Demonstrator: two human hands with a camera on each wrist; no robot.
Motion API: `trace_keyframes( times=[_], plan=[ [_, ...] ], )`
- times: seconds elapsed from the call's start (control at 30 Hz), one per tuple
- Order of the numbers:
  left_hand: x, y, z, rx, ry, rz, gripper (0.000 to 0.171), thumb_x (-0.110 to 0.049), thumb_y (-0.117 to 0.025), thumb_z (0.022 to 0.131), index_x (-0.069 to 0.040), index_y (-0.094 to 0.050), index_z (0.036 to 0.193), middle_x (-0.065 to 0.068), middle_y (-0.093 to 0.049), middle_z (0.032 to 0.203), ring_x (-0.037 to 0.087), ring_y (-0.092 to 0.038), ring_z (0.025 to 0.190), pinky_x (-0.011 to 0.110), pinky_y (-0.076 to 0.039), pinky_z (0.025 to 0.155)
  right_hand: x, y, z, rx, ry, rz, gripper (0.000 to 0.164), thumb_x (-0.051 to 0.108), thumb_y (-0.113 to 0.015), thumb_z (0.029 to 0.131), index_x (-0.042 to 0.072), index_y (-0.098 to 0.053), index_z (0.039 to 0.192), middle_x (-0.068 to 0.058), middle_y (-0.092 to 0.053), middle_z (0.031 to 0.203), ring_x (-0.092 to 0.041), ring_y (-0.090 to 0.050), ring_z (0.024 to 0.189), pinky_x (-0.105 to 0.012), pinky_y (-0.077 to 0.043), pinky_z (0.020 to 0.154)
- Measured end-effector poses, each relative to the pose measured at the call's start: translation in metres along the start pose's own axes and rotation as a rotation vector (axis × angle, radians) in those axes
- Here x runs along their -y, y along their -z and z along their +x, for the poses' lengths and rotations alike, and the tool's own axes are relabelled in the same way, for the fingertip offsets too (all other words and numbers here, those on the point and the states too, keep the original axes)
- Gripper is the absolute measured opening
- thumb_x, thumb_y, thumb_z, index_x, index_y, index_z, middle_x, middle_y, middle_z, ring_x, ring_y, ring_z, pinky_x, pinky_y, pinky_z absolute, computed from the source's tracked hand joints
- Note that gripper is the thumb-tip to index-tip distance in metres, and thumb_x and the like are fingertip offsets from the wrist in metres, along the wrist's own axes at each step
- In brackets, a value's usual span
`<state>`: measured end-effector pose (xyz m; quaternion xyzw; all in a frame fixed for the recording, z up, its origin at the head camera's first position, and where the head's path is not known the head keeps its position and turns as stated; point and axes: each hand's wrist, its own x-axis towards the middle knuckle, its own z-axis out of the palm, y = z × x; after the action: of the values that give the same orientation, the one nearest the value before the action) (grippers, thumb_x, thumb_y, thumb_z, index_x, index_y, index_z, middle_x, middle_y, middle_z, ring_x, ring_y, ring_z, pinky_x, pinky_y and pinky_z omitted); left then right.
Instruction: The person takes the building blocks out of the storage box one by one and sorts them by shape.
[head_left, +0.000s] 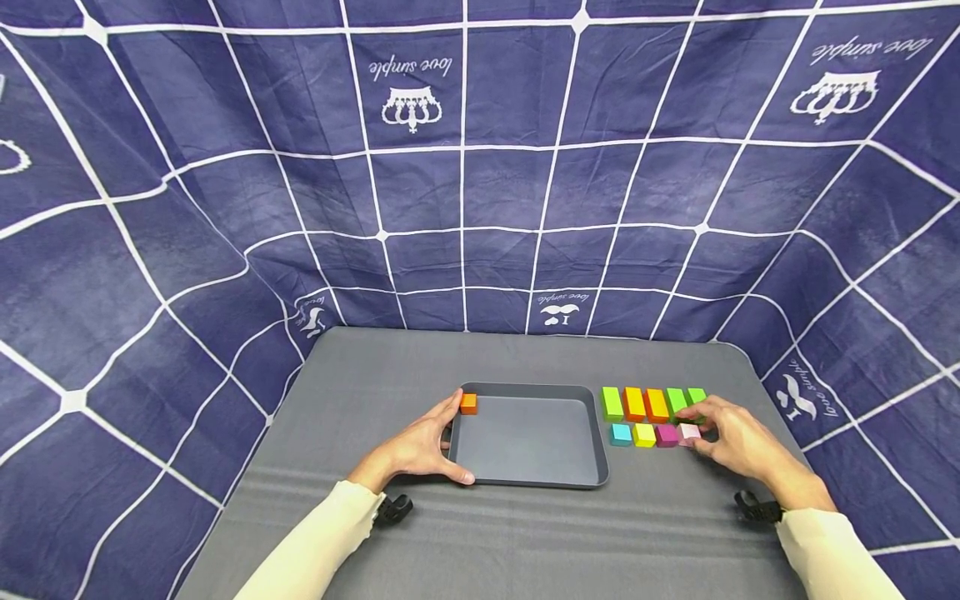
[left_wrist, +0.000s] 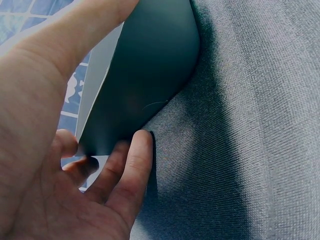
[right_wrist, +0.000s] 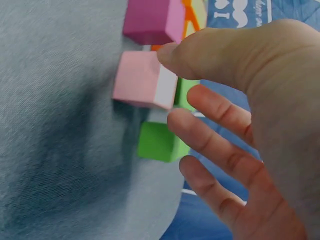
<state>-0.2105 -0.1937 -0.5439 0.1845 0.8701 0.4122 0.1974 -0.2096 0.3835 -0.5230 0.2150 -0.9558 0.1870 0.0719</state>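
My left hand is spread along the left side of a dark grey tray. Its thumb lies at the tray's front left corner; in the left wrist view, fingers rest by the outer wall. An orange cube sits inside the tray's back left corner. On the right, my right hand reaches over a pale pink cube, the rightmost of the front row. Its thumb overlaps the cube's corner in the right wrist view, while the other fingers are spread; contact is hard to tell.
Beside the pink cube stand a purple cube, a yellow cube and a blue cube. Behind them runs a row of green and orange blocks. A navy checked cloth hangs round the grey table.
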Motion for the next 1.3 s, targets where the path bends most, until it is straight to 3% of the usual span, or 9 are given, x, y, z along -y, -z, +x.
trace_keyframes(
  times=[0.27,0.47,0.63,0.9,1.3],
  plan=[
    [0.001,-0.001,-0.001,-0.002,0.001,-0.006,0.157,-0.035,-0.114,0.077,-0.011,-0.005,0.189,0.021,-0.013,0.197,0.032,-0.084,0.123,0.047,-0.068,0.115,0.028,0.005,0.014,-0.078,-0.049,-0.045,0.04,0.018,-0.099,0.09,0.011,-0.086,0.127,-0.01,-0.078,0.113,-0.032,-0.078,0.095,-0.053,-0.065,0.074],
    [0.0,0.0,-0.001,-0.004,0.006,0.003,0.158,-0.035,-0.114,0.077,-0.011,-0.005,0.189,0.02,-0.014,0.197,0.033,-0.085,0.121,0.048,-0.068,0.115,0.051,-0.003,0.031,-0.126,0.01,-0.025,0.04,0.013,-0.097,0.093,0.008,-0.084,0.131,-0.012,-0.079,0.12,-0.038,-0.081,0.103,-0.065,-0.07,0.086],
    [0.0,-0.001,-0.001,-0.004,0.009,0.022,0.157,-0.037,-0.113,0.077,-0.011,-0.006,0.189,0.018,-0.014,0.197,0.03,-0.085,0.12,0.048,-0.068,0.115,0.07,-0.014,0.045,-0.131,0.057,-0.018,0.04,0.013,-0.096,0.095,0.01,-0.084,0.133,-0.01,-0.079,0.125,-0.034,-0.08,0.106,-0.062,-0.07,0.09],
    [0.0,-0.001,-0.001,-0.007,0.003,0.018,0.157,-0.036,-0.114,0.076,-0.011,-0.007,0.189,0.022,-0.014,0.196,0.031,-0.085,0.12,0.047,-0.069,0.113,0.097,-0.035,0.066,-0.115,0.151,-0.004,0.041,0.016,-0.096,0.097,0.013,-0.084,0.136,-0.006,-0.079,0.126,-0.027,-0.076,0.103,-0.052,-0.066,0.084],
    [0.0,-0.001,-0.001,-0.011,-0.008,0.007,0.157,-0.034,-0.114,0.076,-0.009,-0.008,0.188,0.025,-0.015,0.195,0.033,-0.083,0.124,0.046,-0.07,0.112,0.142,-0.053,0.1,-0.025,0.196,0.035,0.046,0.021,-0.092,0.101,0.018,-0.081,0.146,-0.003,-0.077,0.135,-0.03,-0.079,0.121,-0.059,-0.066,0.102]
  ],
)
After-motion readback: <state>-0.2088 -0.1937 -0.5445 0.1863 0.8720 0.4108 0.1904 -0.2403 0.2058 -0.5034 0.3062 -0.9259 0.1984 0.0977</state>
